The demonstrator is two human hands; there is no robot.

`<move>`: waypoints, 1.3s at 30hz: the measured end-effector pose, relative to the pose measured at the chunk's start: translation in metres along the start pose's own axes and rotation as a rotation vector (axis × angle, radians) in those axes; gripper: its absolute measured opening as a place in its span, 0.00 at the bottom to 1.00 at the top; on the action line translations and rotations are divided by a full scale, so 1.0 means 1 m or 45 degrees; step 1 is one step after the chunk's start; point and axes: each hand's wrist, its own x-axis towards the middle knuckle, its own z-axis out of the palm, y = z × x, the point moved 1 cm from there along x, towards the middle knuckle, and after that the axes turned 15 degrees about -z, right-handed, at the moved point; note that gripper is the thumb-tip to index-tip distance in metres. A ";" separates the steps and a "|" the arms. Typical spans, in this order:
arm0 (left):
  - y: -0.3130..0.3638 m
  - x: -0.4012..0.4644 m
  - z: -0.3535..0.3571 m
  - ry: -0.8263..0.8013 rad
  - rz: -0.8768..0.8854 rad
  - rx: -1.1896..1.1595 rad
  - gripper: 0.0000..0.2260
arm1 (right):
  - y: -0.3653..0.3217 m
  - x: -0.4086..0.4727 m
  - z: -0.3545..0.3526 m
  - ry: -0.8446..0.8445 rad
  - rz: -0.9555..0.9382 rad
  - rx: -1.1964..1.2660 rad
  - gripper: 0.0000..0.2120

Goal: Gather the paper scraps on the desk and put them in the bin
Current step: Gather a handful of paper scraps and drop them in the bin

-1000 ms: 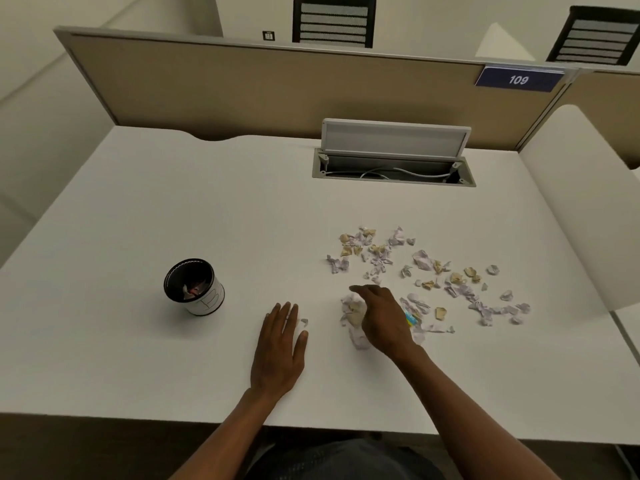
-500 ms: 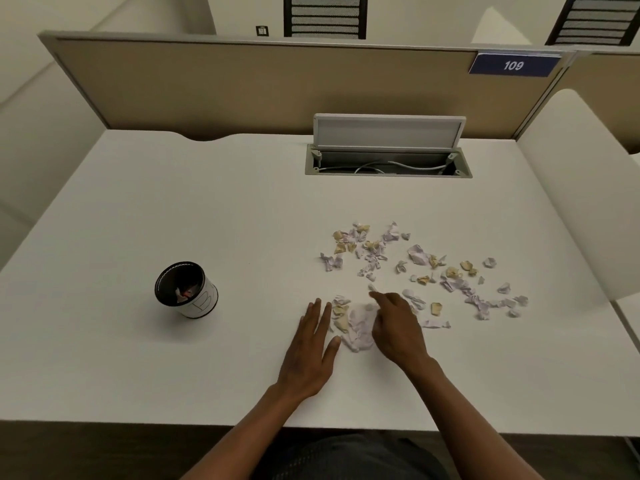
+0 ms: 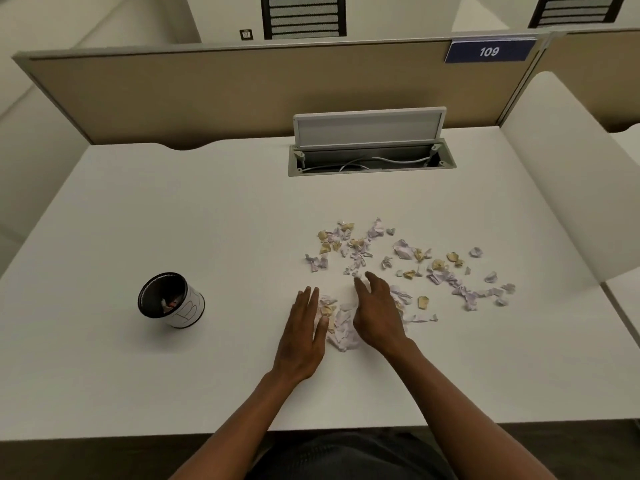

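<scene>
partition | sign "109" | open cable hatch, cables inside | chairs behind

White desk: paper scraps strewn right of centre, bin upright at left.

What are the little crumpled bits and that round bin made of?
The scraps look like thin matte paper, pale lilac and tan, creased and crumpled. The bin has a dark rim and inside; its white outer wall with a pen mark looks like paper or card wrapped round it, though plastic or metal underneath can't be told. The desk looks like smooth white laminate.
</scene>
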 end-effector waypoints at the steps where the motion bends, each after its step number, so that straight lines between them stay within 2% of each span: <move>1: -0.002 0.000 -0.002 0.000 -0.027 -0.006 0.26 | 0.002 0.004 0.001 -0.043 -0.028 -0.023 0.35; 5: -0.008 -0.005 -0.008 -0.015 -0.083 -0.049 0.28 | 0.005 0.002 0.007 -0.196 -0.206 -0.123 0.31; 8: -0.012 -0.011 -0.010 0.011 -0.093 -0.085 0.26 | 0.002 -0.013 0.011 -0.232 -0.334 -0.069 0.29; 11: -0.016 -0.015 -0.009 0.025 -0.130 -0.100 0.25 | 0.001 -0.002 0.000 -0.134 -0.259 0.039 0.31; 13: -0.016 -0.017 -0.007 0.024 -0.136 -0.095 0.25 | 0.003 0.018 -0.008 -0.090 -0.247 -0.021 0.33; 17: -0.012 -0.017 -0.004 0.035 -0.150 -0.087 0.26 | 0.007 0.046 -0.017 -0.217 -0.295 -0.161 0.32; 20: -0.011 -0.018 -0.004 0.048 -0.159 -0.094 0.25 | 0.003 0.040 -0.011 -0.271 -0.370 -0.180 0.27; 23: -0.011 -0.018 -0.005 0.035 -0.185 -0.103 0.25 | -0.002 0.015 -0.002 -0.350 -0.510 -0.155 0.23; 25: -0.011 -0.019 -0.005 0.012 -0.206 -0.092 0.25 | 0.001 0.002 -0.003 -0.343 -0.505 -0.058 0.24; 28: -0.007 -0.020 -0.005 -0.007 -0.203 -0.058 0.27 | 0.005 -0.002 -0.012 -0.207 -0.382 0.046 0.25; 33: 0.004 -0.016 -0.009 -0.007 -0.158 -0.011 0.39 | 0.003 -0.005 -0.018 -0.321 -0.477 0.025 0.25; 36: 0.006 -0.010 -0.019 -0.067 -0.150 0.105 0.49 | 0.009 -0.007 -0.022 -0.261 -0.416 0.101 0.32; 39: 0.007 0.001 -0.027 -0.122 -0.207 0.238 0.55 | 0.014 -0.009 -0.021 -0.427 -0.386 -0.020 0.51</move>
